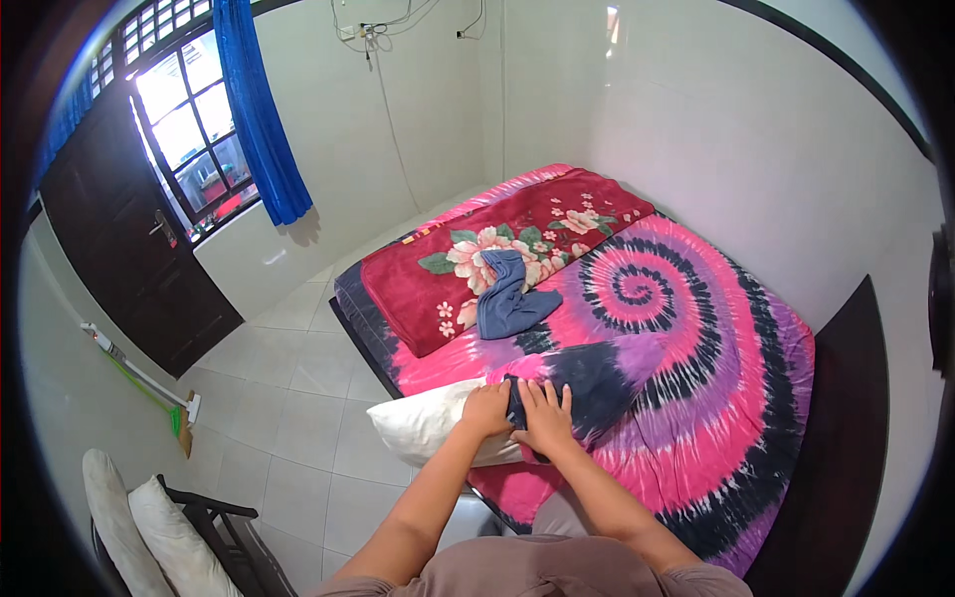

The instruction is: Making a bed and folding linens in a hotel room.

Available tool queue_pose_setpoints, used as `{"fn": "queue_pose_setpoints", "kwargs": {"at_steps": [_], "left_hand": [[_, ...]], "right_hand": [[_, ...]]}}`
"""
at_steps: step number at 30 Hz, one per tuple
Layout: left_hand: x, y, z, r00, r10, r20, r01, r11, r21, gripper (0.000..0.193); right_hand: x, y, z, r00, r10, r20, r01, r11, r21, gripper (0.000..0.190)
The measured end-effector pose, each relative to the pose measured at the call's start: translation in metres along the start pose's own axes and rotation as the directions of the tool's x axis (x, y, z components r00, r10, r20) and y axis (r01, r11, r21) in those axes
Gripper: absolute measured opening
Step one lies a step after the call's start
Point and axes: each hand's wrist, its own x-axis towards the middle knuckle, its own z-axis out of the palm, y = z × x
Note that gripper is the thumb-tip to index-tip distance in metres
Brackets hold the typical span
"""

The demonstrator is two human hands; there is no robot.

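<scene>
A white pillow [418,422] lies across the near edge of the bed, its left end bare. The pillow's right part is inside a tie-dye pillowcase [604,380] in black, pink and purple. At the case's opening, my left hand [486,410] rests on the white pillow with its fingers curled at the dark hem. Close beside it, my right hand [545,418] holds the case near the hem, fingers spread over the dark cloth and thumb towards the opening. The case's far right end looks slack and blends with the bedsheet [716,418] of similar pattern.
A folded red floral blanket [418,298] lies along the bed's far side, with a blue-grey cloth [511,302] partly on it. Two pillows [179,537] rest on a dark rack [224,515] at lower left. Brooms [183,425] lean by the dark door [127,224].
</scene>
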Motion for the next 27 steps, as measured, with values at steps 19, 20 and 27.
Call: {"fn": "queue_pose_setpoints", "kwargs": {"at_steps": [19, 20, 27], "left_hand": [[-0.049, -0.007, -0.016, 0.980, -0.173, 0.096, 0.162, 0.980, 0.114, 0.098], [-0.046, -0.008, -0.017, 0.974, -0.187, 0.126, 0.173, 0.979, 0.111, 0.095], [-0.030, -0.030, -0.021, 0.978, -0.190, 0.088, 0.187, 0.981, 0.044, 0.073]], "right_hand": [[0.020, 0.015, 0.044, 0.997, -0.026, -0.073, 0.010, 0.978, -0.206, 0.021], [0.022, 0.017, 0.047, 0.991, -0.037, -0.127, 0.008, 0.976, -0.219, 0.017], [0.048, 0.067, 0.015, 0.971, 0.114, -0.212, -0.180, 0.928, -0.326, 0.014]]}}
